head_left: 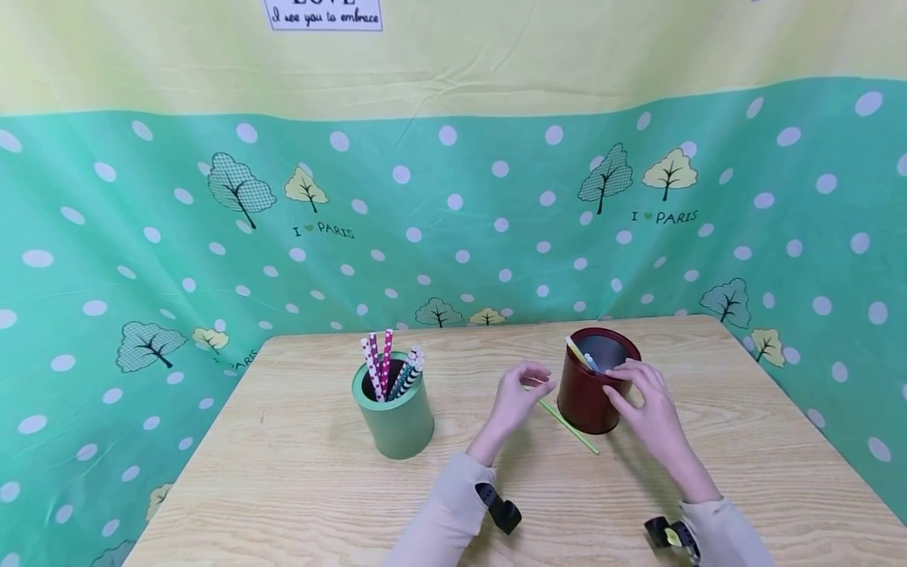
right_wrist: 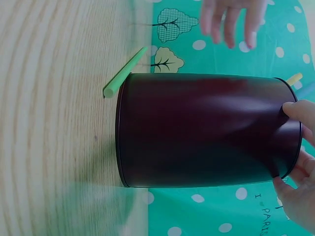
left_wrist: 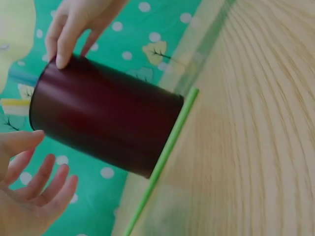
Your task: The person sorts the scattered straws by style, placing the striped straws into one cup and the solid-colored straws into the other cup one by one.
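Note:
A dark red cylindrical holder (head_left: 590, 398) stands upright on the table, with a yellow straw (head_left: 576, 351) and a blue one (head_left: 592, 363) leaning inside it. At its right side my right hand (head_left: 650, 409) grips the upper wall by the rim, as the right wrist view also shows. My left hand (head_left: 516, 398) hovers just left of the holder, fingers loosely bent and holding nothing; in the left wrist view its fingertips (left_wrist: 37, 136) come close to the rim. A light green straw (head_left: 570, 428) lies on the wood by the holder's base.
Left of my left hand stands a green cylindrical holder (head_left: 398, 429) with several patterned straws (head_left: 386, 366) sticking up. The wooden table (head_left: 305, 488) ends at a polka-dot cloth backdrop (head_left: 496, 213). Dark wrist cameras (head_left: 501, 510) sit on both forearms.

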`<action>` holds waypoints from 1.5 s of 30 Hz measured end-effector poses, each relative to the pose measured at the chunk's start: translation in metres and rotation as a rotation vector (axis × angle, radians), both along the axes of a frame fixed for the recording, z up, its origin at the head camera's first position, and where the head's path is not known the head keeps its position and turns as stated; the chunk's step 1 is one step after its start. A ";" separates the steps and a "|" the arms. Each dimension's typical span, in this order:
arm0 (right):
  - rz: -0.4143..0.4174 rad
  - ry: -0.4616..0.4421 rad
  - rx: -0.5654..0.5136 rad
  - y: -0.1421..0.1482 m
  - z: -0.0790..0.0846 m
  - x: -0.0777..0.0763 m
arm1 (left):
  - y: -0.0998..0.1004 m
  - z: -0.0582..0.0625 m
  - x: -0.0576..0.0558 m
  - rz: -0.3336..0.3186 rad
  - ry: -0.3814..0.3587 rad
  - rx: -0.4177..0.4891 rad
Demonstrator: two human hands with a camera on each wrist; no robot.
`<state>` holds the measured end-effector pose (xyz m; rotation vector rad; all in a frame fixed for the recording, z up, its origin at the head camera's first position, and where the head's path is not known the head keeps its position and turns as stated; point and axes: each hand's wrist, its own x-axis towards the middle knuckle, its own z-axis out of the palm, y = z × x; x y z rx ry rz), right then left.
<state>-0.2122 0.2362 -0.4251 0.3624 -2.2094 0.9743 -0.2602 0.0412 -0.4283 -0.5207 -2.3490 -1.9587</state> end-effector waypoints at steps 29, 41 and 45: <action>-0.010 -0.030 0.004 0.001 0.001 0.000 | -0.010 -0.033 -0.009 -0.226 0.114 -0.615; -0.019 -0.037 0.009 0.000 0.000 0.001 | -0.007 -0.040 -0.009 -0.310 0.196 -0.756; -0.016 -0.028 0.009 0.000 0.000 0.001 | -0.006 -0.041 -0.008 -0.308 0.204 -0.802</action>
